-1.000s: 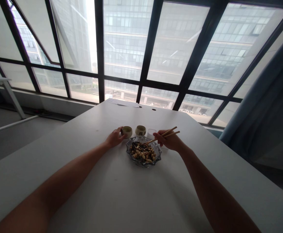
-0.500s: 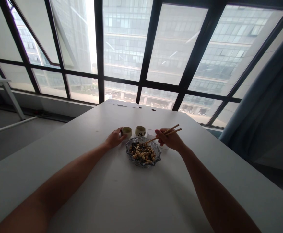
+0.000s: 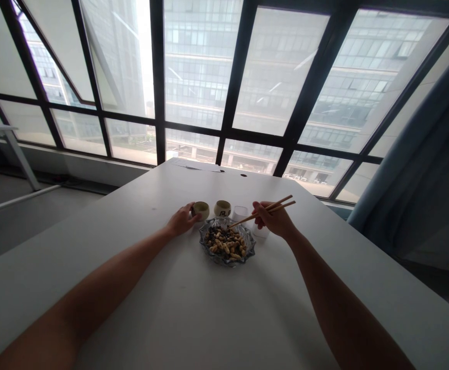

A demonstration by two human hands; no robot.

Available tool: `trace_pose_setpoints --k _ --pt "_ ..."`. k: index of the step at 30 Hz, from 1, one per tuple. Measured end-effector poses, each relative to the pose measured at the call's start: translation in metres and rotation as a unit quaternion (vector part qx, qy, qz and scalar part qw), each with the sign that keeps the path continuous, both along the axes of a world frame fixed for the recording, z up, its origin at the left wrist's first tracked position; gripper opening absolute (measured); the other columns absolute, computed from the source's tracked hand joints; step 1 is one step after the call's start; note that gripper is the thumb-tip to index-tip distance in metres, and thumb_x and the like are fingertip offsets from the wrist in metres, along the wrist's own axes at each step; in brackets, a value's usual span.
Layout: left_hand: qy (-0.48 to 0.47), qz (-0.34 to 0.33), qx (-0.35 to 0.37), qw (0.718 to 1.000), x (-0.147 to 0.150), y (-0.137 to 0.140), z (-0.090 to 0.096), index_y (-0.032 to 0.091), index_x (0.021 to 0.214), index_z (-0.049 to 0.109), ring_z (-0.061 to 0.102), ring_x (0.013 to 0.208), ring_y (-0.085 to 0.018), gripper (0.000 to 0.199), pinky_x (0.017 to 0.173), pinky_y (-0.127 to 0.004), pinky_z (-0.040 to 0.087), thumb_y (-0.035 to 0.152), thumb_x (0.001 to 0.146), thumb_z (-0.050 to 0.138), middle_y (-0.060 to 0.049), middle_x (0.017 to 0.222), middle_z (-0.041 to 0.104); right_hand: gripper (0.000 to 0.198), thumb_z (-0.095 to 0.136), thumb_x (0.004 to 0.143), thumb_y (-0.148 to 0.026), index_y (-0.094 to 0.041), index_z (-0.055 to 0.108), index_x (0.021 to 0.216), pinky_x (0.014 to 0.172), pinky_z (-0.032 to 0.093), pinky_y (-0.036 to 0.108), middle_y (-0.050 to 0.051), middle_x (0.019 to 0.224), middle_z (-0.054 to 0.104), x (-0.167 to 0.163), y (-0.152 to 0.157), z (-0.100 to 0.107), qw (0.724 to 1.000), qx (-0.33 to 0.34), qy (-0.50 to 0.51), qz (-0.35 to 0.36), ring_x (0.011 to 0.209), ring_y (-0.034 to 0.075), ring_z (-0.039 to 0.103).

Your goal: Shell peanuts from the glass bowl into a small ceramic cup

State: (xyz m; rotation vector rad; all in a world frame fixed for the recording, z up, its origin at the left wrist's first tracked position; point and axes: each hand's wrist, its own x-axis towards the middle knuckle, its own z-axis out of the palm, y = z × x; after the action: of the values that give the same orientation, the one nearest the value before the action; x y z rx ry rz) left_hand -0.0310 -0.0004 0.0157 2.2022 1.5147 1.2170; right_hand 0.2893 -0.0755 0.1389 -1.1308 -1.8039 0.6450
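My left hand (image 3: 183,220) grips the near-left side of a small pale cup (image 3: 201,210) standing on the table. In my right hand (image 3: 272,218) is a pair of chopsticks (image 3: 247,218), their tips down among the peanuts and dark pieces (image 3: 226,242) heaped in a scalloped glass bowl (image 3: 250,249). A second pale cup (image 3: 222,207) with dark lettering stands just behind the bowl. To its right is a small clear container (image 3: 240,213). Another clear container (image 3: 262,231) sits partly hidden under my right hand.
The white table (image 3: 209,318) runs away toward tall dark-framed windows. White paper (image 3: 197,165) lies at its far edge, near two dark round holes. A blue curtain (image 3: 409,144) hangs on the right. Another table (image 3: 19,149) stands at far left.
My right hand has shifted slightly right with the chopsticks, showing more of the clear container behind the bowl. My left hand and the cup have stayed put.
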Motion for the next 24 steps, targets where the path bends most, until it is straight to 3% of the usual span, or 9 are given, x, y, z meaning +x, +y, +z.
trace_pose_setpoints --k 6,18,24 --pt "0.000 0.001 -0.001 1.000 0.0003 -0.0024 0.0021 0.014 0.138 0.053 0.063 0.118 -0.032 0.062 0.105 -0.048 0.048 0.047 0.086 0.064 -0.017 0.127 0.067 0.066 0.062 0.072 -0.081 -0.015 0.067 0.069 0.040 0.047 0.022 0.005 0.053 0.065 -0.0044 -0.0019 0.0012 0.999 -0.030 -0.002 0.021 0.043 0.014 0.061" --pt "0.000 -0.003 0.002 1.000 -0.0004 -0.0005 0.0001 0.015 0.138 0.053 0.064 0.117 -0.033 0.062 0.103 -0.049 0.050 0.045 0.086 0.064 -0.017 0.127 0.067 0.069 0.065 0.066 -0.084 -0.015 0.068 0.066 0.037 0.046 0.021 0.004 0.049 0.064 -0.0069 0.0004 0.0017 0.997 -0.064 0.053 -0.001 0.039 0.013 0.060" --pt "0.002 0.001 0.001 1.000 0.0007 -0.0004 -0.0007 0.014 0.138 0.053 0.064 0.117 -0.032 0.062 0.102 -0.048 0.050 0.045 0.086 0.064 -0.017 0.127 0.067 0.069 0.065 0.065 -0.084 -0.015 0.067 0.065 0.035 0.045 0.022 0.004 0.048 0.063 -0.0040 0.0029 0.0007 0.996 -0.047 0.067 -0.028 0.037 0.013 0.058"
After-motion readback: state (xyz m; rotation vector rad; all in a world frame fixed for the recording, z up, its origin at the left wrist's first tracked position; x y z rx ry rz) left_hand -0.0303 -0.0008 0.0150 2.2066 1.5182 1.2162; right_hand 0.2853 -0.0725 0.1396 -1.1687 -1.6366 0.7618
